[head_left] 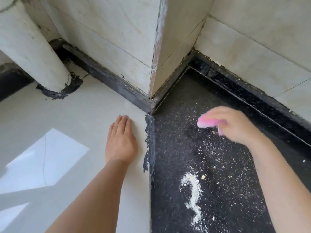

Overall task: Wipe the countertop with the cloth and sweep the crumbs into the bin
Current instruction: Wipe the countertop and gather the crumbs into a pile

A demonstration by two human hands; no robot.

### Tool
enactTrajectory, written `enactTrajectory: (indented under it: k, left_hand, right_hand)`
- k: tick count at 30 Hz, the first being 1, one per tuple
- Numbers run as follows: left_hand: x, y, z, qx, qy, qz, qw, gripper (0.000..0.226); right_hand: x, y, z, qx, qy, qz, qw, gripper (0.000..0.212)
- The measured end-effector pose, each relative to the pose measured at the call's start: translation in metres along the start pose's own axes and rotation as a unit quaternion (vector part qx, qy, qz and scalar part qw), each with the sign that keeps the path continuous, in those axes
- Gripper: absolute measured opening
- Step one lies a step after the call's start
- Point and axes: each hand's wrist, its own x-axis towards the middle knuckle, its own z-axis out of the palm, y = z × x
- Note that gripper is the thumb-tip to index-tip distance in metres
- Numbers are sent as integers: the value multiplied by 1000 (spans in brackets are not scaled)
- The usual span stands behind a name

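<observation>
My right hand (pixel 235 125) is closed around a pink cloth (pixel 208 122) and presses it on the black speckled countertop (pixel 171 148); both are blurred by motion. Pale crumbs and powder (pixel 193 190) lie in a streak on the black surface below the cloth, with finer specks scattered around. My left hand (pixel 120 142) rests flat, fingers together, on the white surface (pixel 75 118) just left of the seam. No bin is in view.
A tiled wall corner (pixel 156 47) juts out behind the seam, with a dark raised ledge (pixel 252 91) along the back. A white pipe (pixel 32 44) rises at the far left. Rough dark sealant (pixel 149 140) marks the joint between the white and black surfaces.
</observation>
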Motion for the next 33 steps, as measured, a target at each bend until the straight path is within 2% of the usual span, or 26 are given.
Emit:
enactTrajectory:
  k: [2, 3, 6, 9, 11, 13, 16, 18, 19, 20, 21, 22, 24, 26, 29, 33]
  left_hand:
    - [1, 0, 0, 1, 6, 3, 1000, 58]
    - [1, -1, 1, 4, 9, 4, 1000, 56]
    - [1, -3, 3, 13, 13, 5, 1000, 52]
    - [2, -4, 5, 20, 19, 13, 1000, 53]
    - [2, -4, 5, 21, 22, 17, 999, 57]
    - [3, -3, 4, 19, 22, 16, 999, 57]
    - [3, -3, 4, 14, 29, 22, 999, 55]
    - [3, -4, 4, 14, 29, 26, 999, 54]
    - [3, -4, 5, 15, 31, 25, 999, 54]
    - [3, -4, 5, 16, 31, 24, 999, 54]
    - [3, -5, 5, 16, 30, 21, 999, 55]
    - [3, -6, 6, 15, 30, 19, 999, 55]
    - [3, -6, 7, 17, 27, 19, 999, 57]
    - [3, -7, 7, 19, 25, 18, 999, 59]
    - [3, -6, 7, 21, 25, 15, 999, 60]
    - [3, -7, 8, 23, 34, 21, 999, 57]
  right_hand:
    - [40, -8, 2, 18, 88, -43, 995, 52]
    - [61, -12, 10, 5, 97, -67, 993, 50]
    - [110, -20, 45, -42, 64, -105, 992, 34]
    - [115, -14, 64, -101, 32, -71, 992, 33]
    - [94, -4, 68, -120, -12, -91, 988, 47]
    - [60, 7, 68, -105, -71, -96, 987, 52]
    - [2, 13, 44, -143, -236, -119, 954, 50]
    - [-16, 10, 17, -103, -327, -77, 936, 55]
    - [-15, 6, 4, -67, -320, -61, 943, 51]
    - [-9, 2, -4, -26, -280, -45, 959, 38]
    - [3, -2, -12, 2, -217, -45, 975, 24]
    - [20, -1, -15, 13, -144, -57, 988, 20]
    - [61, 3, -10, -21, -9, -89, 996, 26]
    - [96, 9, 5, -68, 85, -95, 989, 40]
    - [115, 19, 28, -101, 107, -82, 986, 42]
    - [79, 44, 49, -146, 51, -44, 987, 47]
